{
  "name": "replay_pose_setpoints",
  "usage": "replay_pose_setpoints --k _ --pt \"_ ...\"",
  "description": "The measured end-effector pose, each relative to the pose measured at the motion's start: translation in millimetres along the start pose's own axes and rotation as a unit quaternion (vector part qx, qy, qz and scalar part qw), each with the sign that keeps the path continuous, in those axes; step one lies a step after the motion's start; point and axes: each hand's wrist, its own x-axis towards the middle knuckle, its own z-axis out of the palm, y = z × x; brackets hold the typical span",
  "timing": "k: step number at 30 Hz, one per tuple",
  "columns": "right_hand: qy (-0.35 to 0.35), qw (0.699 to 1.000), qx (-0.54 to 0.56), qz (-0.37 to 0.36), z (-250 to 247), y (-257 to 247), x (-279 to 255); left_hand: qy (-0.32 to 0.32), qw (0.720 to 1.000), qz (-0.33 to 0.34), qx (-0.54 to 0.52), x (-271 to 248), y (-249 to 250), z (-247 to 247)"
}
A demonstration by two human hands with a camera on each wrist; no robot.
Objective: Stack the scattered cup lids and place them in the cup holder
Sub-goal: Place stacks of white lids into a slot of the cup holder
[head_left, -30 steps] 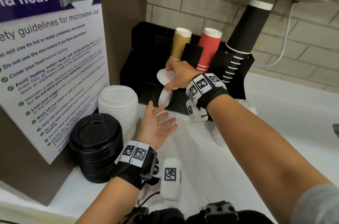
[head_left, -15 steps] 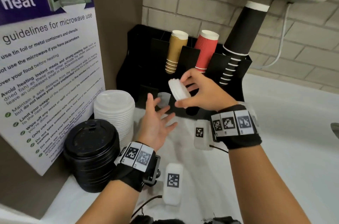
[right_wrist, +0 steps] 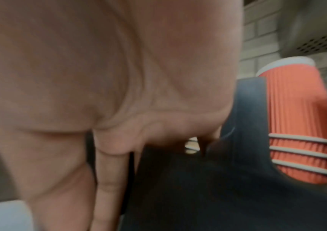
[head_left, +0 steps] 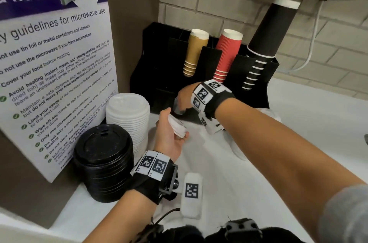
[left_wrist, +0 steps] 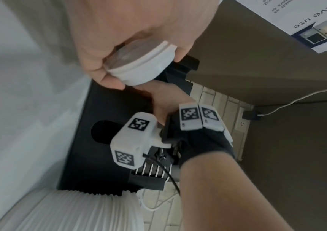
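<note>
So the left hand (head_left: pixel 169 135) has its grip wrapped round a small stack of white lids (head_left: pixel 176 126), thumb on one rim and fingers curled under the other, palm turned up. My guess is it's working as the collecting hand, held close in front of the cup holder (head_left: pixel 157 67) so each new lid only has a short trip. The stack is tilted, flat faces pointing up and off to the right, and its short stacking axis leans that way too instead of standing straight.

Just past that grip, the right hand (head_left: pixel 184 99) reaches down at the foot of the holder, fingers curled toward what looks like one more lid (head_left: pixel 178 107) lying there. Can't tell if it's actually pinched yet, since the wrist view is a blur.

Left of the grip on the counter (head_left: pixel 298 123) are a tall pile of white lids (head_left: pixel 127 115) and a pile of black lids (head_left: pixel 103 155). Beyond, the holder carries tan cups (head_left: pixel 196 51), red cups (head_left: pixel 227 53) and black cups (head_left: pixel 266 43).
</note>
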Motion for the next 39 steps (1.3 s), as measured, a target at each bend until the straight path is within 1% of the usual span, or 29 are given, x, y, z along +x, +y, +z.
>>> replay_pose_setpoints --k 1,4,6,7,12,15,18,24,26,29,31,33,35,36,37,38,39 --pt "-0.016 1.0 -0.017 -0.001 4 -2 10 0.005 1.0 0.007 0.01 1 0 -1" --pt "-0.03 0.999 -0.027 0.009 7 -2 30 0.007 1.0 0.017 0.022 1 0 -4" --pt "-0.075 0.996 -0.044 -0.001 7 -3 34 0.002 1.0 0.015 0.026 -2 0 -4" --pt "-0.086 0.995 -0.058 -0.003 8 -3 37 -0.002 1.0 0.013 0.027 -3 -1 -4" --pt "-0.069 0.99 -0.119 -0.014 13 -2 49 -0.011 0.999 0.01 0.032 -6 0 -3" --pt "-0.043 0.991 -0.127 -0.013 16 -2 52 -0.009 0.999 0.008 0.034 -7 1 -3" --pt "-0.043 0.988 -0.15 -0.008 16 -5 49 -0.008 0.999 0.005 0.033 -8 1 -2" --pt "-0.041 0.991 -0.124 -0.011 10 -8 38 -0.004 0.999 0.006 0.039 -8 1 -2" --pt "-0.027 0.992 -0.12 -0.001 10 -9 34 -0.004 0.999 0.006 0.039 -7 1 -3" --pt "0.021 0.998 -0.061 0.014 8 -8 24 -0.012 0.999 0.005 0.035 -5 2 -4" --pt "0.066 0.997 -0.019 0.018 1 -6 10 -0.015 1.0 0.0 0.028 -3 2 -4" --pt "0.123 0.991 0.043 0.024 -12 -5 -4 -0.021 0.999 -0.008 0.024 -2 1 -3" --pt "0.177 0.978 0.106 0.028 -27 0 -28 -0.028 0.999 -0.014 0.017 -2 -1 -3" --pt "0.209 0.966 0.153 0.023 -34 3 -41 -0.034 0.999 -0.014 0.011 -3 -1 -2" --pt "0.24 0.945 0.223 0.018 -41 8 -55 -0.044 0.999 -0.011 0.003 -4 -1 -2" --pt "0.267 0.91 0.316 0.01 -44 12 -70 -0.053 0.999 -0.006 -0.005 -5 -1 -1" --pt "0.282 0.865 0.415 -0.008 -46 15 -86 -0.059 0.998 0.001 -0.019 -6 0 0"
